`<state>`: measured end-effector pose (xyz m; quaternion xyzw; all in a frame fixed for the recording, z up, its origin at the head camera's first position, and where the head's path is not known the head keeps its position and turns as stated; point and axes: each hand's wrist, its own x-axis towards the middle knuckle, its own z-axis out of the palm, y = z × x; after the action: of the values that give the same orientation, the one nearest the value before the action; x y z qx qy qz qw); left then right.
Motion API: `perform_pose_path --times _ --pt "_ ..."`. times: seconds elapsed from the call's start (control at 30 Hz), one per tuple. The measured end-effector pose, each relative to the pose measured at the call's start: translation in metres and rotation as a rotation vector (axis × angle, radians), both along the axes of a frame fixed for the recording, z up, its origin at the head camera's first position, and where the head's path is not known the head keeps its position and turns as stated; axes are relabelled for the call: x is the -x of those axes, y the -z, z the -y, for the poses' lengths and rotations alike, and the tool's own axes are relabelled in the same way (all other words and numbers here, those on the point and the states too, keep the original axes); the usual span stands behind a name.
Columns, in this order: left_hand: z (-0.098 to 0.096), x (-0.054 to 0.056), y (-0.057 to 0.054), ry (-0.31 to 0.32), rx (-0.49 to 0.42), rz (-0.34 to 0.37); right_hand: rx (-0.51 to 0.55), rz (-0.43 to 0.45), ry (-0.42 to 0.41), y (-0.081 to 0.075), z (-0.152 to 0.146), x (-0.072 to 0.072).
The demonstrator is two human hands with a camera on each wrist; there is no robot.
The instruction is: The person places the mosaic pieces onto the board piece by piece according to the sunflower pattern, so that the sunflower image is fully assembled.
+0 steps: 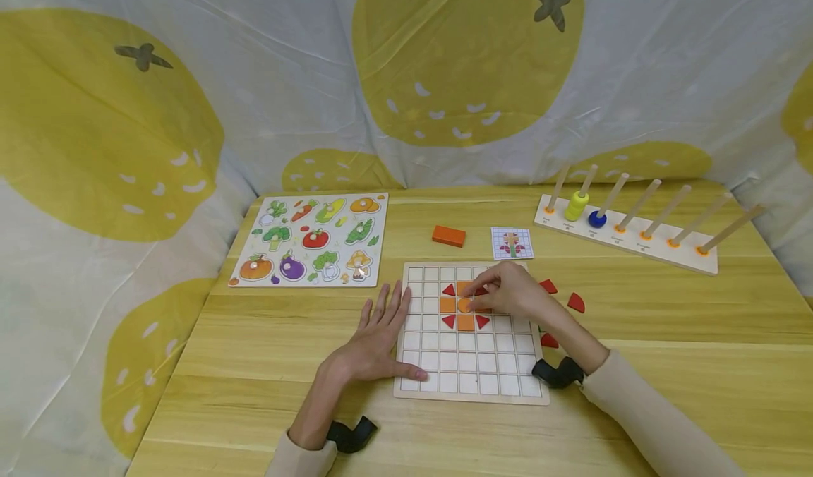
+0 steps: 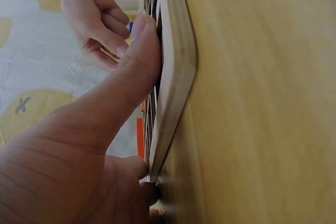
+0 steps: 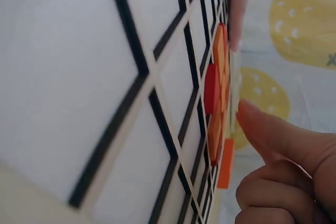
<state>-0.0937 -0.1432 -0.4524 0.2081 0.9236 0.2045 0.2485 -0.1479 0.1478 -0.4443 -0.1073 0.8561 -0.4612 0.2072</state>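
Observation:
A white gridded board with a wooden frame lies on the table. Spread fingers of my left hand rest along its left edge, with the thumb over the near left corner. Above the middle cells, my right hand has thumb and forefinger a little apart near an orange disc; I see nothing between them. Orange squares surround the disc, and red triangles sit at the corners. The hand partly covers the pieces on the right. In the right wrist view, a red piece stands out among orange ones.
Beyond the board are an orange block and a pattern card. Red quarter-round pieces lie to its right, partly behind the forearm. A vegetable puzzle is at back left, a peg rack at back right.

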Motion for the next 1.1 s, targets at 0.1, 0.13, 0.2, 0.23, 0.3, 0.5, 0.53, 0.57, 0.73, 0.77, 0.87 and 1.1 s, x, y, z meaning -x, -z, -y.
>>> perform_pose_path --times 0.1,0.13,0.2,0.23,0.3,0.5,0.53,0.57,0.73,0.77,0.87,1.1 --pt "0.001 0.0 0.0 0.005 -0.009 0.0 -0.01 -0.019 0.022 -0.006 -0.017 -0.003" --pt "0.0 0.0 0.0 0.006 -0.013 -0.001 -0.018 -0.021 0.033 -0.008 -0.024 -0.004" --pt "0.0 0.0 0.0 0.006 -0.017 0.0 -0.035 -0.017 0.051 -0.012 -0.04 -0.008" --pt "0.0 0.0 0.0 0.005 -0.02 0.001 -0.039 -0.001 0.065 -0.014 -0.049 -0.009" --pt "0.0 0.0 0.0 0.004 -0.027 0.003 -0.05 0.021 0.084 -0.016 -0.066 -0.013" --pt "0.0 0.0 -0.001 0.002 -0.047 0.011 -0.083 0.019 0.085 -0.011 -0.108 -0.024" --pt "0.0 0.0 -0.001 0.002 -0.048 0.012 -0.092 0.017 0.087 -0.01 -0.113 -0.025" --pt "0.0 0.0 -0.001 0.002 -0.049 0.012 -0.095 0.01 0.084 -0.008 -0.118 -0.026" --pt "0.0 0.0 -0.001 0.006 -0.047 0.012 -0.086 0.023 0.078 -0.005 -0.13 -0.028" --pt "0.0 0.0 -0.001 0.007 -0.047 0.012 -0.082 0.028 0.07 -0.005 -0.131 -0.028" --pt "0.0 0.0 -0.001 0.009 -0.044 0.019 -0.075 0.06 0.053 -0.005 -0.132 -0.027" --pt "0.0 0.001 0.0 0.005 -0.039 0.022 -0.062 0.088 0.025 0.0 -0.138 -0.026"
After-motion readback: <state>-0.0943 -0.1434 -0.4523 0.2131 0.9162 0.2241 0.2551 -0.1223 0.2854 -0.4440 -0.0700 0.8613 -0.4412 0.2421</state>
